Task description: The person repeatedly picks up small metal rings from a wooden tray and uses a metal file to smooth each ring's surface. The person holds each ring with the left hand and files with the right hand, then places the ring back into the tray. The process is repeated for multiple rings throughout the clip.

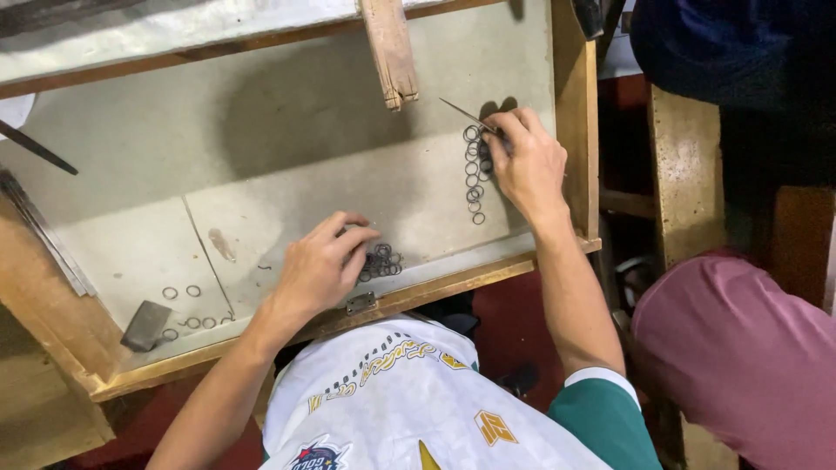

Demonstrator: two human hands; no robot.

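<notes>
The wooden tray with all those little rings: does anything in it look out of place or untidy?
Mostly tidy. In the wooden tray, the right hand lines up rings in a column and the left hand rests by a small pile. Only a few stray rings lie scattered at the left, near a grey metal piece.

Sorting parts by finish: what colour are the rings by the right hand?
Dark grey rings, head view.

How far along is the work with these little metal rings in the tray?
Looks done: a row of rings lies lined up near the tray's right wall. In hand: the right hand holds a thin tool at the row's top; the left hand touches a loose pile. Left: that pile and stray rings.
</notes>
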